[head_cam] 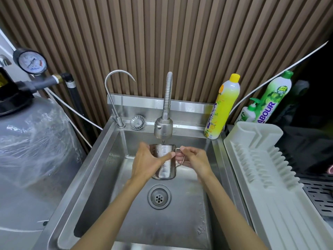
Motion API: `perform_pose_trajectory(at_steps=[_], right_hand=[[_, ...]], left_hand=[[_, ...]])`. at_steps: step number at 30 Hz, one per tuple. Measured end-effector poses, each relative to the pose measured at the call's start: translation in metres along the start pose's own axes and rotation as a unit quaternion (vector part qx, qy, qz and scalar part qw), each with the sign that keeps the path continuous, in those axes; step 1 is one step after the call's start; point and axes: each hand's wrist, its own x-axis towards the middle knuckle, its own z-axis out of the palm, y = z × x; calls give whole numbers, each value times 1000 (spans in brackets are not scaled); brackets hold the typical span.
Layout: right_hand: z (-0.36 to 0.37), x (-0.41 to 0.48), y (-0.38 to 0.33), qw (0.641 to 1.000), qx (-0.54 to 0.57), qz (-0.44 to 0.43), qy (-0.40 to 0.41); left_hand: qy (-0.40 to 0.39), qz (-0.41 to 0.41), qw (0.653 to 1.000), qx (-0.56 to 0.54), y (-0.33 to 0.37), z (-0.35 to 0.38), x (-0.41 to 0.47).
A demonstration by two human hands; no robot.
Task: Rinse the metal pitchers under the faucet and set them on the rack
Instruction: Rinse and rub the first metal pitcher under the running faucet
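Pitcher [164,165] mid-rinse under faucet [163,129], not yet on rack [252,141].
Left hand [146,163] fingers clamped round it, right hand [194,157] fingers pinching handle [183,160].

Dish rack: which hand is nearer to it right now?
Right. The right hand holds the handle of the pitcher, on the side facing the dish rack; the left hand wraps the pitcher body, farther from the rack.
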Motion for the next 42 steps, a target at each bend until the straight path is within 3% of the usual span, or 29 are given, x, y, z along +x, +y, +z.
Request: perform_pose_trajectory(at_steps=[4, 9, 12, 16, 23, 29, 33, 39, 42], right_hand=[[-3, 1, -26, 988, -150, -26, 26], [7, -12, -42, 927, -346, -142, 28], [6, -13, -44, 925, -335, -181, 9], [-3, -9, -36, 967, -164, -190, -38], [3, 6, -2, 990, 64, -106, -67], [12, 7, 20, 973, 213, -8, -90], [10, 5, 26, 980, 178, 19, -81], [2, 3, 22, 999, 16, 38, -10], [-2, 5, 15, 997, -60, 29, 43]], left_hand=[[-75, -65, 984, -150, -17, 17, -2], [-140, -95, 943, -285, -23, 35, -7], [-74, -88, 943, -311, -15, 41, -6], [-19, -42, 940, -337, -1, 40, 5], [65, 65, 962, -256, 5, 20, 5], [43, 125, 977, -169, 5, 0, 0], [33, 105, 989, -100, 4, -8, -2], [-23, 21, 999, 41, 4, 3, -4], [-77, -49, 996, 14, 3, 11, -9]])
